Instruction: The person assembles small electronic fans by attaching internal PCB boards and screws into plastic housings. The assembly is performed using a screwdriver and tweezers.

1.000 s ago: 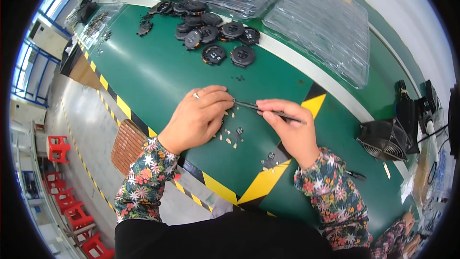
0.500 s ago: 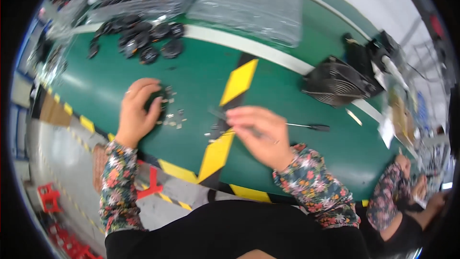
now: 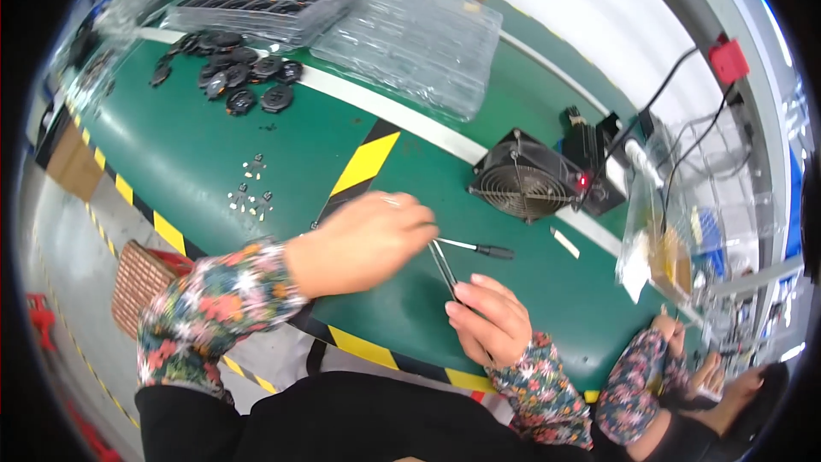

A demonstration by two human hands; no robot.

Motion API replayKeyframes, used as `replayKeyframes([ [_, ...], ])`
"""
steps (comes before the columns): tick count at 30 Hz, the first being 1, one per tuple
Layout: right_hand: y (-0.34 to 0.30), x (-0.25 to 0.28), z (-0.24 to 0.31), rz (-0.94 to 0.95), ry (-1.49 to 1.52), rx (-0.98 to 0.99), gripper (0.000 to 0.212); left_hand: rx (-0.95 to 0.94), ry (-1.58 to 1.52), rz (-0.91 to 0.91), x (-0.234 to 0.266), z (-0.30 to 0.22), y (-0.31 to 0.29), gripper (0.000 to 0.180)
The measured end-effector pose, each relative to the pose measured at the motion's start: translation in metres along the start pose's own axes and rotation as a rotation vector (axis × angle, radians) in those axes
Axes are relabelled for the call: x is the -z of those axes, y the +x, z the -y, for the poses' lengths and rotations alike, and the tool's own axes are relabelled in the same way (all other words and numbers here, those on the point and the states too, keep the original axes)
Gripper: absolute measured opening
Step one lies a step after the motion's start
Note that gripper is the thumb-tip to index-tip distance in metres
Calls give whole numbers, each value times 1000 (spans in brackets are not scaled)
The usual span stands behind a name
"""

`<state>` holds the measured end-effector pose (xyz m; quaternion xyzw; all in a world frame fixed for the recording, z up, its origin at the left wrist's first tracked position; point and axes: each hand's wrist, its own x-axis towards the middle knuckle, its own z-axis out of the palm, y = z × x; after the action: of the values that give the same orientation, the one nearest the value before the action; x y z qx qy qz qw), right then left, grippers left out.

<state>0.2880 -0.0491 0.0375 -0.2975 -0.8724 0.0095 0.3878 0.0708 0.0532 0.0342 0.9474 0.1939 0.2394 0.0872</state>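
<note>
My right hand (image 3: pixel 492 321) grips a pair of metal tweezers (image 3: pixel 444 269) by its near end, tips pointing away from me. My left hand (image 3: pixel 363 241) reaches across in front of me. Its fingertips are drawn together near the tweezer tips; whatever they may pinch is hidden. Just beyond the tweezers lies a screwdriver (image 3: pixel 494 251) with a black handle. Small black and pale parts (image 3: pixel 241 197) are grouped in little clusters on the green table (image 3: pixel 184 150), left of my left hand.
A pile of round black pieces (image 3: pixel 241 73) lies at the far left, before a filled clear tray (image 3: pixel 282 0). Stacked clear trays (image 3: pixel 410 47) stand beside it. A black fan (image 3: pixel 522 180) sits at the right, with cables behind. Another person's sleeve (image 3: pixel 629 385) shows at lower right.
My left hand has moved right, away from the small parts, to the tweezers. My right hand has come nearer to me with the tweezers. The view has shifted to the right.
</note>
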Motion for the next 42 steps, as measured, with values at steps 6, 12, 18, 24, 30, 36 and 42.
replayKeyframes([
  [6, -11, 20, 1, -120, -73, -94, 29, -18, 6, 43, -53, -8, 45, 20],
  [12, -27, 27, -16, -238, 50, -279, 28, -123, 118, 167, -39, 5, 41, 6],
  [18, -24, 22, -19, -221, 126, -267, 22, -95, 455, 198, 6, 78, 30, 5],
  [24, -24, 16, -22, -213, 195, -312, 21, 152, 601, 116, 10, 141, 49, 2],
  [30, -21, -1, -11, -78, 241, -356, 20, 276, 353, -188, 38, 107, 8, 8],
  [36, -7, -35, -10, 112, 362, -211, 25, 657, -5, -174, 47, 19, -77, 11],
  [42, 31, -78, -3, 158, 356, -1, 26, 648, -4, -319, 15, -11, -113, 18],
])
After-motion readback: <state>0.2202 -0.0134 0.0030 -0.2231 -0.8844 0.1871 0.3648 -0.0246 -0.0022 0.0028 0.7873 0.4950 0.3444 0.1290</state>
